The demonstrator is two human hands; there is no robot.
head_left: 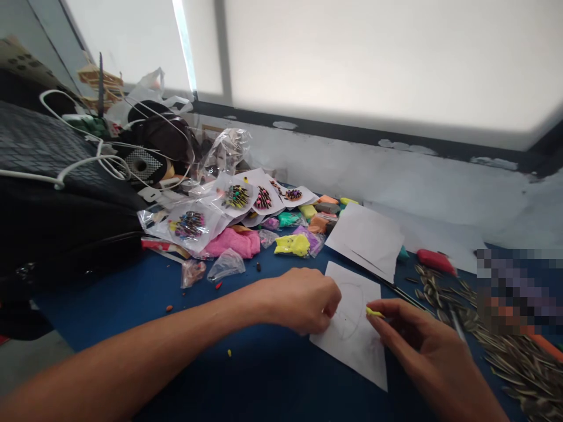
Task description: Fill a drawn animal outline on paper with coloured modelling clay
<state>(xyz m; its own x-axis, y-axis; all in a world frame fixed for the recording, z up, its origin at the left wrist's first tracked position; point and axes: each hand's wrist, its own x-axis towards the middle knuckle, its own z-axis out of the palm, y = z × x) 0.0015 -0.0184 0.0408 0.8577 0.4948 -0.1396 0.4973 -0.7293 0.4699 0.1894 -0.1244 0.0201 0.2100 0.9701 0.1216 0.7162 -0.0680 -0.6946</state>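
A white sheet of paper (363, 366) with a faint round pencil outline lies on the blue tabletop. My left hand (303, 299) is closed over the sheet's left side, fingers curled down. Whatever is in those fingertips, if anything, is hidden. Between thumb and forefinger, my right hand (422, 337) pinches a small piece of yellow clay (375, 313) above the right part of the sheet. A larger yellow clay lump (292, 245) sits in its wrapper beyond my left hand. Striped sunflower seeds (514, 357) are heaped to the right of my right hand.
Papers bearing clusters of colour-tipped seeds (237, 196) lie at the back left, near pink clay (233, 241). More white sheets (367, 237) rest behind the drawing. A red clay block (436, 261) is at right. A black bag (65, 234) and white cables crowd the left.
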